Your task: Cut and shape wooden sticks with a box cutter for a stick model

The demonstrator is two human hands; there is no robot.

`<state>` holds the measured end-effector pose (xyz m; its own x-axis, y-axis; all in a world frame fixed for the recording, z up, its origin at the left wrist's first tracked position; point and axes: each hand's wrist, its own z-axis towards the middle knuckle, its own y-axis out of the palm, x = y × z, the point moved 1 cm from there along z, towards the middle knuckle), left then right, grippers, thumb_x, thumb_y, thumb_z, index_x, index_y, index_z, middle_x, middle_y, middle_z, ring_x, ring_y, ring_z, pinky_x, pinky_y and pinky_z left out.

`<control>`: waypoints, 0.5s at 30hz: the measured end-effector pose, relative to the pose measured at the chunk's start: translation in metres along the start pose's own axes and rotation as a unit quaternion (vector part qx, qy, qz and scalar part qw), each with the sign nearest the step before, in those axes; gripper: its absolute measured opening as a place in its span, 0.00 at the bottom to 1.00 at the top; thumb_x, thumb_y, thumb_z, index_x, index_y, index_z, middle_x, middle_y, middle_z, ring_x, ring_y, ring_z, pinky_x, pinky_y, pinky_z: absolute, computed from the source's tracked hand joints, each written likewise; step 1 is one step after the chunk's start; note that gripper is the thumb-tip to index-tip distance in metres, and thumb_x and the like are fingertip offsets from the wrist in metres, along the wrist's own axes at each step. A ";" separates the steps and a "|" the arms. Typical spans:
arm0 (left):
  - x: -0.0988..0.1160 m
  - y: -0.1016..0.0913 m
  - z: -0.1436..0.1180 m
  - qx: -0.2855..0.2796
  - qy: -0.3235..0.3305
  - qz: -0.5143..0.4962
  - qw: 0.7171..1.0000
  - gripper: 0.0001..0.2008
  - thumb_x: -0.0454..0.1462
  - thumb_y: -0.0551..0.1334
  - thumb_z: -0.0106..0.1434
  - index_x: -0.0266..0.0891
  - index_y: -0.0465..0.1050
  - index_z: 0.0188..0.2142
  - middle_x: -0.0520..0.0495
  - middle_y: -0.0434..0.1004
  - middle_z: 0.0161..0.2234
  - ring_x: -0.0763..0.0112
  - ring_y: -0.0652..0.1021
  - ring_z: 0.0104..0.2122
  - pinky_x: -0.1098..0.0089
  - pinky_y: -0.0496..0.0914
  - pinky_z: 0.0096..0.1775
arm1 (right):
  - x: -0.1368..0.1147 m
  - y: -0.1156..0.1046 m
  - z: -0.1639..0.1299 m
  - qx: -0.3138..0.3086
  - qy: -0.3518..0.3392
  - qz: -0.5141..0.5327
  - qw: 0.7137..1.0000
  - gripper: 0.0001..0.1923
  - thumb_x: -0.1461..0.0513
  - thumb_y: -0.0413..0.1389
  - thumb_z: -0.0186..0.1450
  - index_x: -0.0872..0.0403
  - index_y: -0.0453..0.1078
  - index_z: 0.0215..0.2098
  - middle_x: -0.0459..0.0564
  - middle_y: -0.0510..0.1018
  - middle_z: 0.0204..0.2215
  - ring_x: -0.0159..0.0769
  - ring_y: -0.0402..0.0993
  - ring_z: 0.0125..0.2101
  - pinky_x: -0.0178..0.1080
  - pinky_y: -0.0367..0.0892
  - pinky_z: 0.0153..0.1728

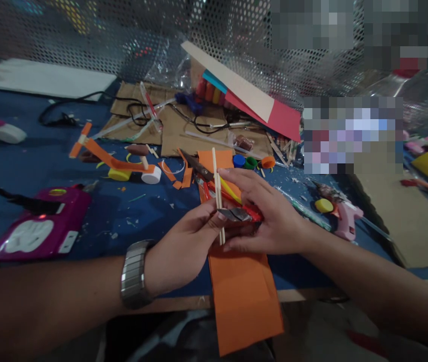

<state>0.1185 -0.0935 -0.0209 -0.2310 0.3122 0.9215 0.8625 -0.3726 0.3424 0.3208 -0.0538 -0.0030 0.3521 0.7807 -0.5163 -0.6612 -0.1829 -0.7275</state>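
Note:
My left hand point(184, 246) is closed in a pinch on thin wooden sticks point(216, 176), held close together and nearly upright. A metal watch band circles that wrist. Curled beside it, my right hand point(270, 211) holds a red-handled tool with a dark flat blade point(232, 215) against the sticks; its exact kind is partly hidden. The right fingertips reach the sticks' upper part. Scissors point(202, 168) with dark blades lie just beyond, apparently with yellow and red handles partly covered by my hand. Orange sheet point(246, 301) runs beneath both hands and hangs over the table's front edge.
An orange scooter-like model point(123, 166) with white and yellow wheels stands left of centre. Nearer is a purple device point(44, 221) with a cable. At right lie a pink glue gun point(347, 218) and cardboard point(391, 216). Bottle caps point(250, 162) and coloured sheets point(284, 120) sit behind.

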 end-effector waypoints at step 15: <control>-0.002 0.002 0.000 -0.073 -0.006 -0.076 0.994 0.14 0.50 0.65 0.75 0.42 0.77 0.46 0.48 0.84 0.46 0.69 0.84 0.42 0.68 0.79 0.49 | 0.002 -0.005 -0.001 0.019 0.056 0.110 0.992 0.52 0.45 0.73 0.63 0.42 0.57 0.78 0.60 0.68 0.71 0.54 0.80 0.57 0.51 0.80 0.53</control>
<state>0.1211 -0.0951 -0.0224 -0.3472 0.3851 0.8551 0.7438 -0.4422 0.5012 0.3257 -0.0520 -0.0010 0.2660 0.6521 -0.7099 -0.7542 -0.3178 -0.5746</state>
